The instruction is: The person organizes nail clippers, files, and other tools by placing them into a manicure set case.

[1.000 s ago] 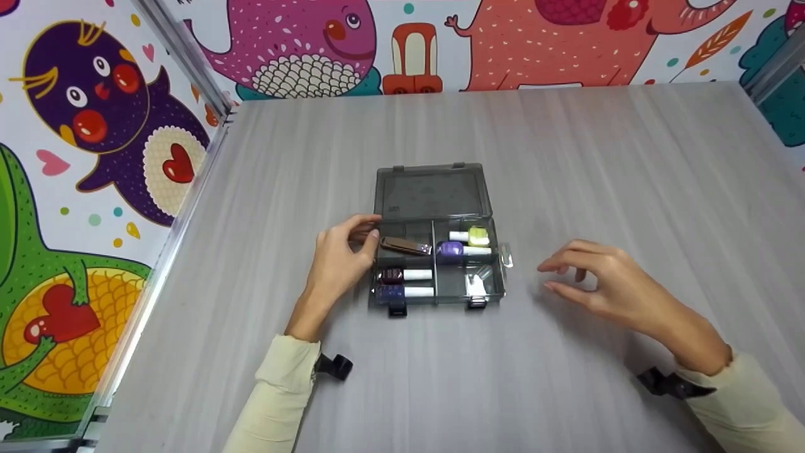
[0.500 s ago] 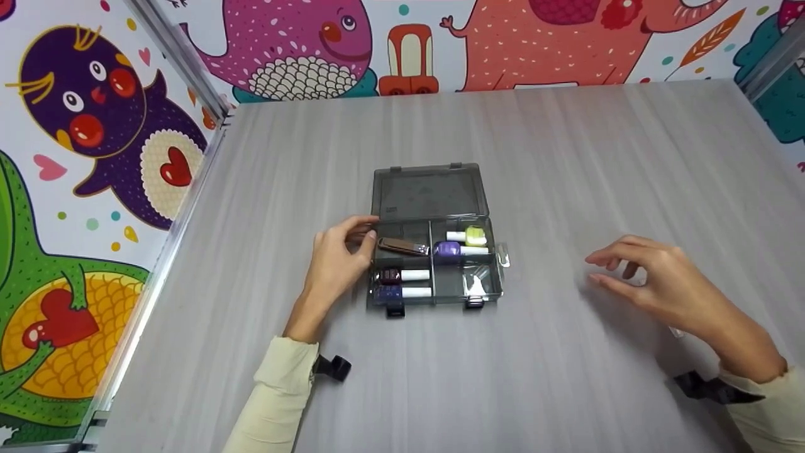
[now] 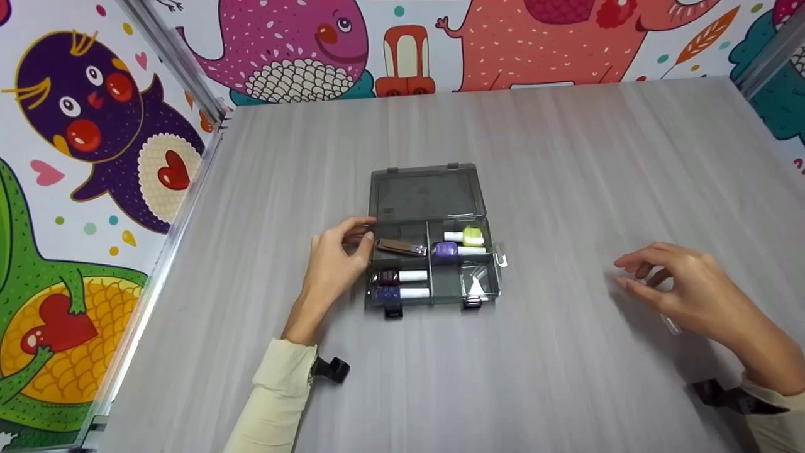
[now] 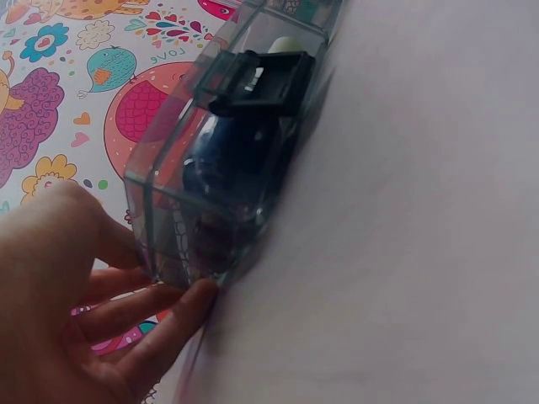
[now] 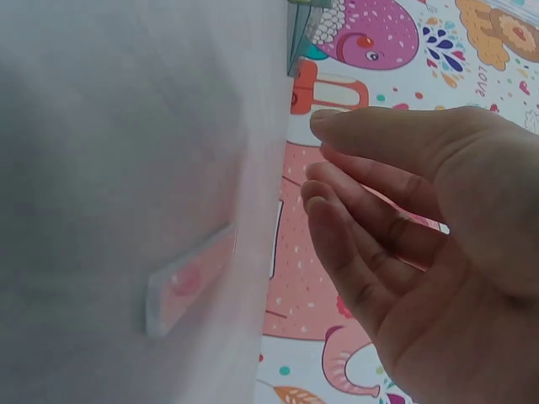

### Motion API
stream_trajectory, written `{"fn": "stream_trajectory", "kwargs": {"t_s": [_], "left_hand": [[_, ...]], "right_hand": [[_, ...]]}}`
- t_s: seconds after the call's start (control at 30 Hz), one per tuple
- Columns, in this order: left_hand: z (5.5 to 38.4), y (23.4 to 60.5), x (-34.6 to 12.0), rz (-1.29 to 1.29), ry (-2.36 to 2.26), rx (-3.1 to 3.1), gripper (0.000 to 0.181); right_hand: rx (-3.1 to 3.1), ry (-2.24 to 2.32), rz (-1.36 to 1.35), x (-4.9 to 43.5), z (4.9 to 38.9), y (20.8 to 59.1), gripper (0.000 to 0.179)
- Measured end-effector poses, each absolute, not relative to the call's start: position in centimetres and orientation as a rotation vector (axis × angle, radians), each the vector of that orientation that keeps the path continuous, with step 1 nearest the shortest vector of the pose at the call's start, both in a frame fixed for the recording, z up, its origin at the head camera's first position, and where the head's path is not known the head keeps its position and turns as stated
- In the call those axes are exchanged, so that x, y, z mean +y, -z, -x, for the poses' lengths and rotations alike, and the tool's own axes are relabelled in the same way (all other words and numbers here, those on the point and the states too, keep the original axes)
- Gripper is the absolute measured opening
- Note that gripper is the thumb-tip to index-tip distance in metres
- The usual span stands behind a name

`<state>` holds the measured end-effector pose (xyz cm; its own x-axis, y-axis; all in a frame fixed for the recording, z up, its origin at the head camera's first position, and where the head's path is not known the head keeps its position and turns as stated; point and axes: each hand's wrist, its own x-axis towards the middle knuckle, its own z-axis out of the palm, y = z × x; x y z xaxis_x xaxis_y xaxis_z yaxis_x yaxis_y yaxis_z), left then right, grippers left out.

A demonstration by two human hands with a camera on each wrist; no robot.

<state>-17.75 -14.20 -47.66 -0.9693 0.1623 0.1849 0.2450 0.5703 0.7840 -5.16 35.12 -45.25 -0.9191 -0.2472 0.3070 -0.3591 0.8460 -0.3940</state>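
A grey see-through compartment box stands on the table with its lid folded back. My left hand grips its left side, thumb and fingertips at the wall. A nail clipper lies in the upper left compartment. Below it are dark red and dark blue nail polish bottles. Yellow and purple bottles lie at upper right. Something small and clear is at lower right. My right hand hovers empty, fingers loosely curved, near a clear flat strip on the table.
The grey table extends around the box. Another small clear piece is at the box's right side. Two black latches hang on its front, one of them the left latch. Printed cartoon panels wall the back and left.
My right hand has moved right, away from the box, and the clear strip beneath it has come into view. My left hand stays at the box's left side.
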Motion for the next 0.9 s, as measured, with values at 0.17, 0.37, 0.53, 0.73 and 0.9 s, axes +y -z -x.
{"fn": "stream_trajectory", "kwargs": {"t_s": [0.17, 0.37, 0.53, 0.73, 0.9], "left_hand": [[17.7, 47.6, -14.2, 0.342, 1.368, -2.7, 0.03], [17.7, 47.6, -14.2, 0.341, 1.377, -2.705, 0.03], [17.7, 47.5, -14.2, 0.342, 1.367, -2.709, 0.03], [17.6, 47.4, -14.2, 0.349, 1.36, -2.712, 0.03], [17.6, 47.5, -14.2, 0.358, 1.342, -2.712, 0.03]], "right_hand": [[-2.835, -0.633, -0.396, 35.9, 4.4, 45.4, 0.029], [-2.895, -0.627, -0.303, 36.5, 3.4, 45.6, 0.025], [-2.913, -0.577, -0.24, 36.7, 3.0, 45.7, 0.023], [-2.924, -0.561, -0.225, 36.8, 3.1, 46.1, 0.022], [-2.996, -0.563, -0.172, 36.8, 3.1, 46.2, 0.022]]}}
